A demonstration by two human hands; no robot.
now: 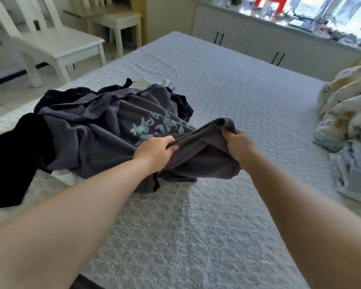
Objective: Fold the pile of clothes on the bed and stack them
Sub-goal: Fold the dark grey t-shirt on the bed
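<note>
On bed (pixel 227 90): one grey shirt (pixel 104 130), two hands (pixel 154 152) (pixel 239 146) gripping.

We record two bare forearms entering from the lower edge of the frame, one from the lower left corner, one from the lower right. Both are uncovered from the frame edge to the wrist; no sleeve or cuff shows on either. The left hand (pixel 154 151) and the right hand (pixel 241 146) are likewise bare: we see no glove, ring, watch or band. Fingernail detail is too blurred to report.
</note>
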